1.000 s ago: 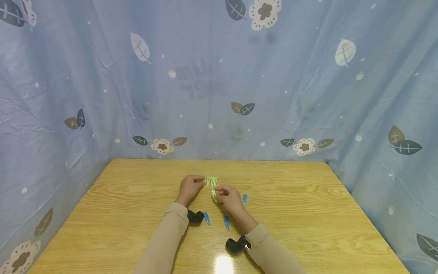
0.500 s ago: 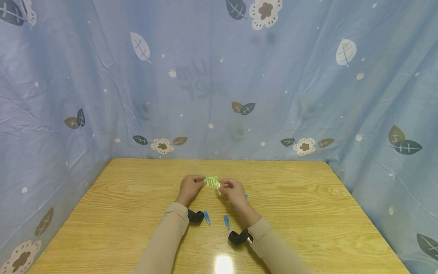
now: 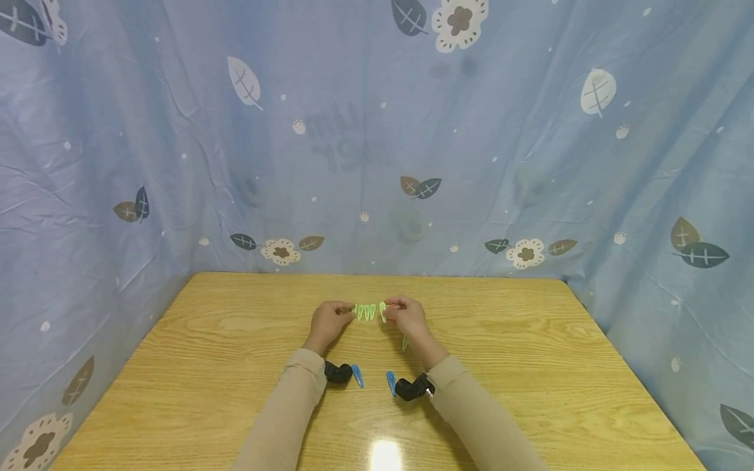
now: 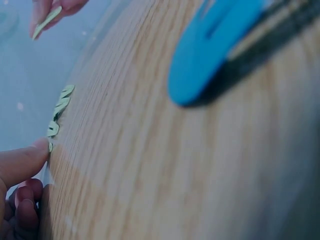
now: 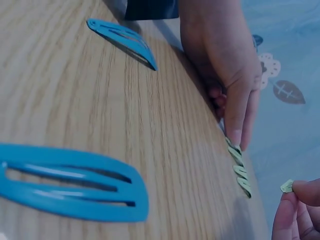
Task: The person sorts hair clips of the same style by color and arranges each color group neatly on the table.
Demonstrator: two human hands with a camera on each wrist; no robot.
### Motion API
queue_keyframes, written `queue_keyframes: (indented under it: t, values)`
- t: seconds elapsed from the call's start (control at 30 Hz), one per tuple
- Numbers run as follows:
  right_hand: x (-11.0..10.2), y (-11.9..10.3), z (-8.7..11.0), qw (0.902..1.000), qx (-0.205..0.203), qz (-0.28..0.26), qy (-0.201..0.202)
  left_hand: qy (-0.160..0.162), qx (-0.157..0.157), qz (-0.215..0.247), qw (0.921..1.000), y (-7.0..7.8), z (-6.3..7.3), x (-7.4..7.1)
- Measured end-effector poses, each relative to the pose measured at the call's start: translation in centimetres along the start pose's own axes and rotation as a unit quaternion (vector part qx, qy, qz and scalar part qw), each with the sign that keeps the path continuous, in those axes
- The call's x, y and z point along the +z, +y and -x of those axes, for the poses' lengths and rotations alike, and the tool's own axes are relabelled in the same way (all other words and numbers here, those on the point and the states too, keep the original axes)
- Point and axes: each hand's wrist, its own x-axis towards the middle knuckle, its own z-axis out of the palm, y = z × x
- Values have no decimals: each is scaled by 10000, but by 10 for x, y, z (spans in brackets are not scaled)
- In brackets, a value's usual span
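A row of light green snap hair clips (image 3: 366,312) lies toward the back of the table. My left hand (image 3: 330,322) pinches the leftmost clip of that row between thumb and finger; in the left wrist view its thumb (image 4: 25,162) meets the clip's end. Just right of the row, my right hand (image 3: 408,320) holds another green hair clip (image 3: 383,312) by thumb and fingertips, raised off the wood in the right wrist view. One more green clip (image 3: 404,343) lies beside the right wrist, partly covered.
Two blue hair clips, a left one (image 3: 357,375) and a right one (image 3: 391,383), lie nearer the front between the forearms. Each wrist wears a black camera mount. A patterned blue curtain (image 3: 365,144) hangs behind the wooden table (image 3: 206,379).
My right hand has moved away from me and slightly right, carrying its green clip level with the row. Another green clip has come into sight; a blue one is now covered. The left hand stays put.
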Motion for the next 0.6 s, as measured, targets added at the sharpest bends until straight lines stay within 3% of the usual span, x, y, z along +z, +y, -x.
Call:
queue_keyframes:
  t: [0.6]
  values:
    - [9, 16, -30, 9977, 503, 259, 374, 9, -32, 2, 10000, -2, -1, 2]
